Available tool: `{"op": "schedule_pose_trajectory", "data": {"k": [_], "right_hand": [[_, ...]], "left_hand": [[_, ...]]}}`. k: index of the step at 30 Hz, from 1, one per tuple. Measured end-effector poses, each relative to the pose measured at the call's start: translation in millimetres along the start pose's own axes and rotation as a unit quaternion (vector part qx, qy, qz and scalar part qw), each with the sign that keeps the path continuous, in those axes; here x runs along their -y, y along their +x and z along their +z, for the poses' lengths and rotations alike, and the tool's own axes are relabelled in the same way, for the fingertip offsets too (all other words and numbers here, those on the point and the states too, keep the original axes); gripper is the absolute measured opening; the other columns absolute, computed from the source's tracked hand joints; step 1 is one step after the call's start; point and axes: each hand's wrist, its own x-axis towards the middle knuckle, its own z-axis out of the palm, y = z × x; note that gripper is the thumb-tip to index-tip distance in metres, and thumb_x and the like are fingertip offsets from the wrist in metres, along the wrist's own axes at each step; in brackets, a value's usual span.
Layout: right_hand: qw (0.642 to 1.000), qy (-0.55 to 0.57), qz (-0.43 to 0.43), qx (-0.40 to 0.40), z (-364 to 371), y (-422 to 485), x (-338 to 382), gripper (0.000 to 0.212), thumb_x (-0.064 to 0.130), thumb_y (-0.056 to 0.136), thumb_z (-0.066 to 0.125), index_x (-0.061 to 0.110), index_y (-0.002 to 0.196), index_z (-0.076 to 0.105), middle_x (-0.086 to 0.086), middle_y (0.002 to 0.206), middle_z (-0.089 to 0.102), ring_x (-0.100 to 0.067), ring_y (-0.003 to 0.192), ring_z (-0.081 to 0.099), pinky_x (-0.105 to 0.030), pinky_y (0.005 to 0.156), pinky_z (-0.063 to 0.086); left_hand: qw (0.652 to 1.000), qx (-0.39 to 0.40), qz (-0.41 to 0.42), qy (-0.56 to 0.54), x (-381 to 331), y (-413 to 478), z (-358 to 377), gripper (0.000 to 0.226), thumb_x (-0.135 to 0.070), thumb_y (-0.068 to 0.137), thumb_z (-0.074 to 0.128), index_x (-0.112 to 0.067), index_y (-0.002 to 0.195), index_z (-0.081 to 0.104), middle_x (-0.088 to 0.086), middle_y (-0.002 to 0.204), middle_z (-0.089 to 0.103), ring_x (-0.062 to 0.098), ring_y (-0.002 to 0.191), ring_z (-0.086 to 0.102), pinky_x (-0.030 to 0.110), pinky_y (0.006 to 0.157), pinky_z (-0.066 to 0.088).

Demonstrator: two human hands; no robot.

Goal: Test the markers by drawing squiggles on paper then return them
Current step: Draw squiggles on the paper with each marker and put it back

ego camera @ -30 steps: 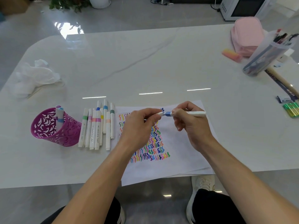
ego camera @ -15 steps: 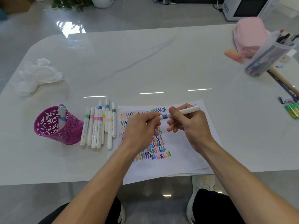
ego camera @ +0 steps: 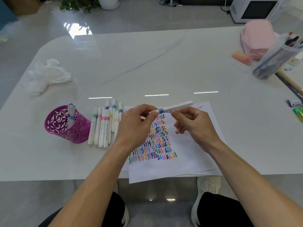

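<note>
Marker point(ego camera: 177, 106), blue-banded, probably light, stiff and slick, hangs above the squiggle-covered paper point(ego camera: 193, 154), pinched at its left end by the left hand point(ego camera: 136, 126), while the right hand point(ego camera: 195, 126) lies loosely curled just beside it, holding nothing.

No text is legible. Barrel print on the markers point(ego camera: 105, 128) left of your left hand point(ego camera: 134, 126), and lettering on the dark strip point(ego camera: 293, 91) far right of your right hand point(ego camera: 196, 126), are too small to read. The blue-banded marker point(ego camera: 173, 108) your left fingers pinch is blurred.
</note>
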Motion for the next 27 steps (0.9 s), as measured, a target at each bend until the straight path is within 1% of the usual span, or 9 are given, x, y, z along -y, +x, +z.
{"op": "schedule_pose_trajectory", "data": {"k": [3, 6, 9, 13, 17, 20, 23, 25, 27], "right_hand": [[0.995, -0.098, -0.012, -0.032, -3, 0, -6, 0.03, 0.049, 0.084, 0.082, 0.02, 0.087, 0.073, 0.0, 0.064, 0.073, -0.014, 0.051, 0.067, -0.018, 0.052, 0.051], [0.987, -0.159, -0.012, -0.031, -4, 2, -13, 0.02, 0.038, 0.09, 0.08, 0.02, 0.085, 0.072, 0.003, 0.065, 0.073, -0.014, 0.05, 0.066, -0.02, 0.053, 0.051], [0.984, -0.179, -0.007, -0.027, -3, 3, -18, 0.014, 0.026, 0.092, 0.079, 0.018, 0.084, 0.072, 0.004, 0.065, 0.073, -0.013, 0.049, 0.066, -0.019, 0.053, 0.049], [0.983, -0.18, -0.009, -0.034, -2, 5, -20, 0.013, 0.021, 0.092, 0.078, 0.016, 0.083, 0.071, 0.003, 0.064, 0.073, -0.013, 0.049, 0.066, -0.017, 0.05, 0.048], [0.983, -0.18, -0.016, -0.034, -2, 5, -20, 0.012, 0.021, 0.093, 0.078, 0.017, 0.083, 0.072, 0.002, 0.065, 0.073, -0.014, 0.049, 0.066, -0.017, 0.049, 0.049], [0.982, -0.183, -0.018, -0.033, -2, 5, -20, 0.012, 0.022, 0.092, 0.078, 0.017, 0.084, 0.072, 0.002, 0.066, 0.073, -0.014, 0.049, 0.067, -0.018, 0.049, 0.05], [0.982, -0.186, -0.017, -0.039, 0, 6, -21, 0.012, 0.022, 0.092, 0.078, 0.017, 0.083, 0.072, 0.002, 0.065, 0.073, -0.013, 0.048, 0.066, -0.018, 0.049, 0.051], [0.981, -0.19, -0.018, -0.042, 1, 6, -21, 0.012, 0.022, 0.092, 0.078, 0.017, 0.083, 0.072, 0.001, 0.064, 0.073, -0.013, 0.048, 0.066, -0.019, 0.048, 0.052], [0.98, -0.192, -0.017, -0.044, 1, 7, -20, 0.012, 0.023, 0.093, 0.078, 0.017, 0.083, 0.073, 0.002, 0.064, 0.073, -0.013, 0.048, 0.066, -0.02, 0.049, 0.051]], "left_hand": [[0.995, -0.081, 0.007, -0.053, 3, 0, -14, 0.007, -0.027, 0.093, 0.07, -0.031, 0.096, 0.075, -0.013, 0.079, 0.069, -0.002, 0.07, 0.061, 0.01, 0.062, 0.045], [0.987, -0.135, 0.033, -0.076, 6, -1, -30, 0.011, -0.023, 0.091, 0.072, -0.029, 0.099, 0.075, -0.013, 0.083, 0.066, 0.0, 0.075, 0.062, 0.015, 0.067, 0.047], [0.977, -0.179, 0.052, -0.105, 5, -3, -44, 0.013, -0.024, 0.092, 0.071, -0.037, 0.097, 0.073, -0.02, 0.09, 0.065, 0.006, 0.083, 0.064, 0.02, 0.07, 0.05], [0.954, -0.243, 0.067, -0.163, 2, -13, -60, 0.007, -0.028, 0.094, 0.068, -0.03, 0.099, 0.071, -0.009, 0.103, 0.073, 0.012, 0.103, 0.068, 0.023, 0.084, 0.057], [0.92, -0.336, 0.106, -0.17, 1, -25, -82, 0.002, -0.027, 0.1, 0.059, -0.025, 0.1, 0.061, -0.007, 0.098, 0.075, 0.017, 0.098, 0.073, 0.033, 0.08, 0.061], [0.894, -0.408, 0.11, -0.148, 7, -31, -102, 0.01, -0.034, 0.104, 0.055, -0.024, 0.102, 0.056, -0.013, 0.09, 0.07, 0.015, 0.091, 0.072, 0.029, 0.074, 0.062], [0.883, -0.452, 0.097, -0.074, 18, -36, -120, 0.031, -0.043, 0.104, 0.051, -0.016, 0.114, 0.061, -0.015, 0.094, 0.066, 0.007, 0.091, 0.067, 0.017, 0.075, 0.055], [0.883, -0.46, 0.085, -0.017, 25, -38, -130, 0.038, -0.048, 0.104, 0.048, -0.018, 0.121, 0.064, -0.006, 0.102, 0.067, 0.004, 0.093, 0.064, 0.011, 0.075, 0.05], [0.896, -0.437, 0.076, 0.016, 32, -39, -134, 0.037, -0.045, 0.105, 0.048, -0.02, 0.125, 0.065, -0.003, 0.106, 0.067, 0.003, 0.095, 0.061, 0.01, 0.074, 0.048]]}}
